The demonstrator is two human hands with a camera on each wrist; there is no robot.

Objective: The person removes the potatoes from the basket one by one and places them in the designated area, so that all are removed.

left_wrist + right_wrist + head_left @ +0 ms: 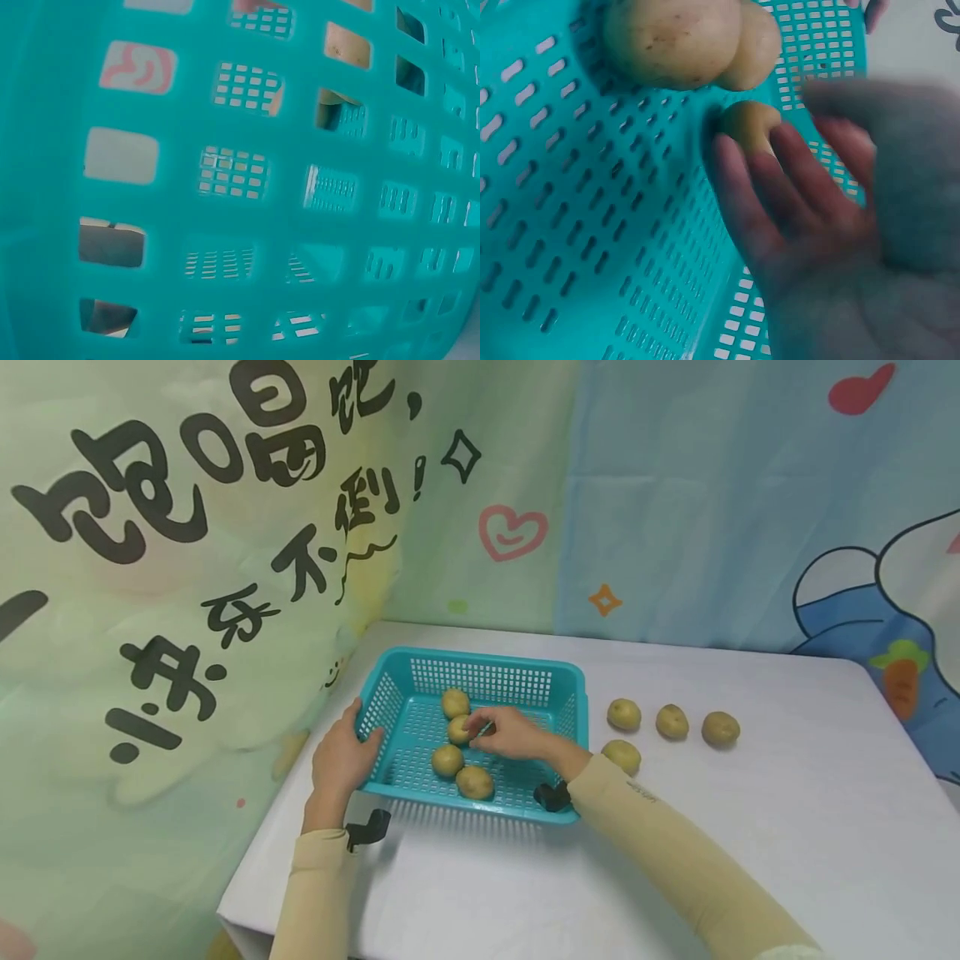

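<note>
Covering both forearms, beige fabric sleeves [322, 868] reach over a white-covered table [450, 893] toward a turquoise, rectangular plastic basket [487, 658] with perforated walls. At the basket's left end, the left hand [345, 760] grips the rim, its thumb over the top edge and its fingers along the outside; this hold presumably steadies the light-looking basket while the other hand works inside. The left wrist view is filled by the perforated wall, so it adds little about the fingers. Two smooth, rounded, yellow-brown potatoes lie toward the basket's near wall, one just beside [447, 761] the other [475, 782]. Beyond them, over the basket's middle, the right hand [510, 735] bends down with fingers loosely extended and thumb apart, fingertips at a third potato [456, 732]; the right wrist view shows no closed grip, though whether they press on it cannot be told. A fourth potato [455, 703] sits farther back in the basket. Right of the basket, one potato [621, 757] lies near its wall, partly behind the sleeve, and three more [672, 722] form a loose row, perhaps spaced for easy picking. Behind the basket hangs a pastel printed fabric backdrop [675, 510].
</note>
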